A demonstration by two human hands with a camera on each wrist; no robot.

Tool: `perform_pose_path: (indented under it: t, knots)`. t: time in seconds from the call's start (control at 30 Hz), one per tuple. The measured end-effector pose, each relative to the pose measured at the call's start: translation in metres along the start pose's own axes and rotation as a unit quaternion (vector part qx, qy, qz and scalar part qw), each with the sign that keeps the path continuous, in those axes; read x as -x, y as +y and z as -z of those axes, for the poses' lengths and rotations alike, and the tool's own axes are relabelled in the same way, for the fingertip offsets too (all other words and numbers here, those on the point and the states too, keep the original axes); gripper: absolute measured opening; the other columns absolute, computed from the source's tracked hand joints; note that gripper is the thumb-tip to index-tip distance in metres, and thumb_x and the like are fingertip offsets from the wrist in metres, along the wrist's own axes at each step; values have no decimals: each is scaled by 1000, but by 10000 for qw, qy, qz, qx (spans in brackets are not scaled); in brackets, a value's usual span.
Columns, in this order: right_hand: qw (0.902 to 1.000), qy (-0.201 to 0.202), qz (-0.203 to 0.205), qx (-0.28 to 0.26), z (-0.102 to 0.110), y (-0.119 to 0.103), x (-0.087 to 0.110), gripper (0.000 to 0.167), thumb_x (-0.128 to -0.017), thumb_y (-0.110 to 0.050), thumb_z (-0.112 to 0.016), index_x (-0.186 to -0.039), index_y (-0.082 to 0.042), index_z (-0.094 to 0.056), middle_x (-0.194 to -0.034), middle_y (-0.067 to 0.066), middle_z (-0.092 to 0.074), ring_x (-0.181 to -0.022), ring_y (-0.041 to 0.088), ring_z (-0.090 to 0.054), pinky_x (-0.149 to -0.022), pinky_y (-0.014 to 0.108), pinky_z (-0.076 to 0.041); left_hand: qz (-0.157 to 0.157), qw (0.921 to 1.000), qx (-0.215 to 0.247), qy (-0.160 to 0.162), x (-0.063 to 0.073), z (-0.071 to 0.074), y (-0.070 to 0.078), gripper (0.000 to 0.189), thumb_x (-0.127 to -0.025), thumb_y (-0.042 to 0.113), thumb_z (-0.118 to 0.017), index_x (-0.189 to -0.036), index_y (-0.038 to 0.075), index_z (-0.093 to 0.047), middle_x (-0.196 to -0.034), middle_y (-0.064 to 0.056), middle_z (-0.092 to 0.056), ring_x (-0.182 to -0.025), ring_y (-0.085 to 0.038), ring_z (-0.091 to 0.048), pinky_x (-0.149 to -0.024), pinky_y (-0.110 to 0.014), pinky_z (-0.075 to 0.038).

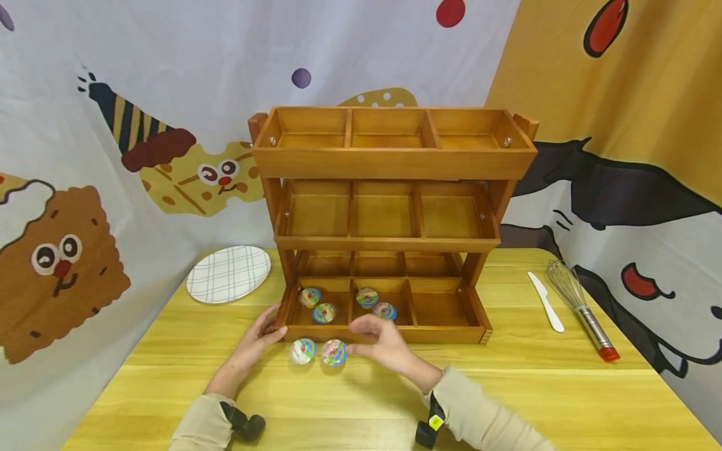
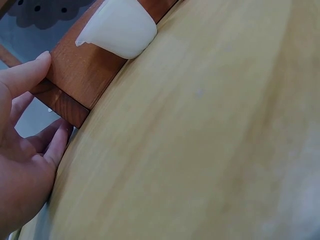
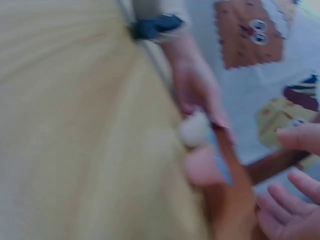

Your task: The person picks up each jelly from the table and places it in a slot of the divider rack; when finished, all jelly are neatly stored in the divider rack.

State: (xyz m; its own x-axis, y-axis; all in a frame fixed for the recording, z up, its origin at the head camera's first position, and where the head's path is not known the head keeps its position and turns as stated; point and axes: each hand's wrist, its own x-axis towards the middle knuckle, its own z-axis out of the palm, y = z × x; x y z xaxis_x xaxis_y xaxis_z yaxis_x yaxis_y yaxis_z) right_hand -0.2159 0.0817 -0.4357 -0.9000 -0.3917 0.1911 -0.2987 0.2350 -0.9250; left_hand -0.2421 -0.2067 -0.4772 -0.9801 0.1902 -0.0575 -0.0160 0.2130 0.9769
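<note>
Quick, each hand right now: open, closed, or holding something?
Left hand: holding the wooden rack by its bottom tray's left front corner.
Right hand: open, holding nothing.

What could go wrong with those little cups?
The right hand is close to the pink cup and might knock it over, perhaps into the white cup beside it. The left hand, at a corner of the wooden rack, might nudge it and jostle the four cups inside.

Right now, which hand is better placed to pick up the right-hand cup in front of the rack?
Probably the right hand: it holds nothing and is right beside that cup. The left hand grips the corner of the rack.
</note>
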Motion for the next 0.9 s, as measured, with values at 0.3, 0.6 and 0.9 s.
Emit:
perform_pose_path:
  t: [0.3,0.6,0.9]
  knots:
    - [9990,-295,-294,-178,-35,11,2,53,-68,-6,-74,-115,6,-50,-112,19,-58,-101,32,-55,-88,37,-45,-67,10000,6,8,-1,0,0,62,-88,27,-54,-140,22,-22,-141,-19,-30,-123,-32,-35,-99,-47,-32]
    - [9989,-147,-383,-230,-44,1,2,49,-69,-2,-71,-113,7,-52,-109,20,-60,-94,29,-59,-82,29,-48,-84,9999,-58,7,-3,1,-3,62,-88,29,-54,-141,23,-20,-142,-19,-29,-124,-33,-34,-100,-48,-32]
    - [9985,-147,-438,-295,-43,3,3,48,-69,-3,-71,-112,6,-52,-108,20,-60,-92,27,-58,-81,32,-48,-40,10000,-40,-5,-3,1,-4,62,-88,29,-54,-140,25,-21,-142,-17,-29,-123,-32,-35,-99,-47,-32]
